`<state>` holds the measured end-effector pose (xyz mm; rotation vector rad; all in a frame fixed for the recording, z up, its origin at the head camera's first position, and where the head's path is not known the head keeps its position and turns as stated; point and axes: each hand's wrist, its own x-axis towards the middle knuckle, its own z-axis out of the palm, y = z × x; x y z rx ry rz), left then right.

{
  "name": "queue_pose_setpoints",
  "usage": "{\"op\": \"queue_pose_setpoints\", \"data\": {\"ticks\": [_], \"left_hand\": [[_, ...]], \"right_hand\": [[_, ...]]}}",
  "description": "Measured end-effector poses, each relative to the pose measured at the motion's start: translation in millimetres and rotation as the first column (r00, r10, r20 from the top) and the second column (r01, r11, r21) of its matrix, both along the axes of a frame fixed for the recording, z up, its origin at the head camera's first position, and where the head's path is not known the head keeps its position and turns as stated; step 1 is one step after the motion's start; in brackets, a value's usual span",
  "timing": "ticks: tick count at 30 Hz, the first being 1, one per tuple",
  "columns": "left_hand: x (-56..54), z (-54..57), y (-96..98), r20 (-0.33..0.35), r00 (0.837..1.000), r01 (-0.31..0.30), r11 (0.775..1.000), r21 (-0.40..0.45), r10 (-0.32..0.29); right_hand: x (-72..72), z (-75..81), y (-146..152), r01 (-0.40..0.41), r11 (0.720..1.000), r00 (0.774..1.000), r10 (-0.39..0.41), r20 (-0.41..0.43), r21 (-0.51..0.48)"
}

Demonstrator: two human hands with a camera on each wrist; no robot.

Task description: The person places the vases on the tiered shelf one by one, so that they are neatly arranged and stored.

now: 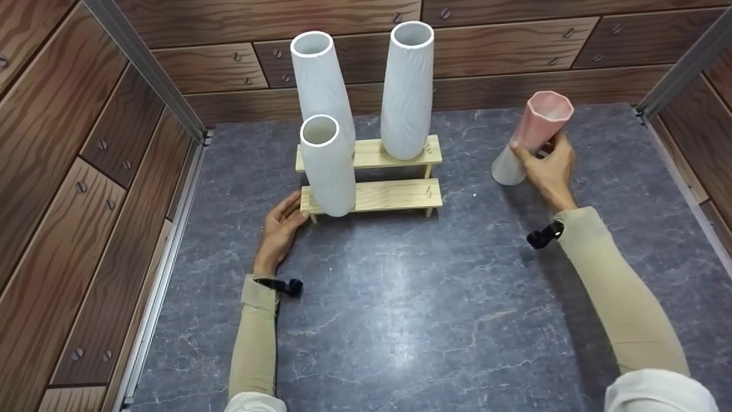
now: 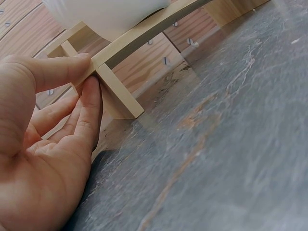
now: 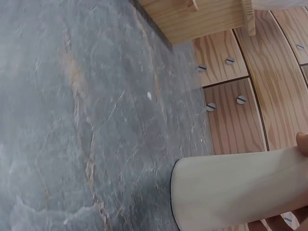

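Observation:
My left hand (image 1: 279, 229) pinches the left end of the front, lower shelf of a small two-step wooden stand (image 1: 394, 195); in the left wrist view its thumb (image 2: 62, 70) lies against the board's corner with fingers below. On that shelf's left end stands a white vase (image 1: 330, 171). Two taller white vases, one at the left (image 1: 317, 74) and one at the right (image 1: 407, 97), stand on the back shelf. Off to the right, my right hand (image 1: 550, 169) grips a vase (image 1: 534, 133), pink above and whitish below. Its base (image 3: 192, 197) is at the tabletop, slightly tilted.
The grey marble-patterned tabletop (image 1: 389, 320) spreads around the stand. Wood-patterned panels (image 1: 514, 48) close off the back and both sides. Metal rails (image 1: 166, 274) run along the side edges. Small black devices are strapped to both wrists.

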<state>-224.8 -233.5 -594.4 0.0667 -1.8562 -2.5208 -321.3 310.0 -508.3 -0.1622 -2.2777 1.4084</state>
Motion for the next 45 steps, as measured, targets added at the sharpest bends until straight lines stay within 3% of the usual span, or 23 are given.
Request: {"op": "queue_pose_setpoints", "data": {"ticks": [6, 12, 35, 45], "left_hand": [[-0.6, 0.5, 0.0, -0.001, 1.000, 0.009, 1.000, -0.008, -0.009], [0.2, 1.4, 0.3, 0.006, 1.000, 0.020, 1.000, -0.003, -0.020], [0.1, 1.8, -0.9, 0.007, 1.000, 0.008, 1.000, -0.021, -0.008], [2.3, 2.2, -0.2, -0.012, 1.000, 0.017, 1.000, -0.003, -0.017]], "right_hand": [[-2.2, 0.4, 1, 0.017, 1.000, 0.999, -0.016, 0.042, -0.023], [-0.2, 2.3, 1, 0.018, 0.999, 1.000, -0.017, 0.027, -0.037], [29.8, 36.4, -32, -0.102, 0.994, 0.993, 0.100, -0.055, -0.038], [64.9, 66.1, -64, -0.170, 0.985, 0.978, 0.165, -0.125, -0.036]]}}
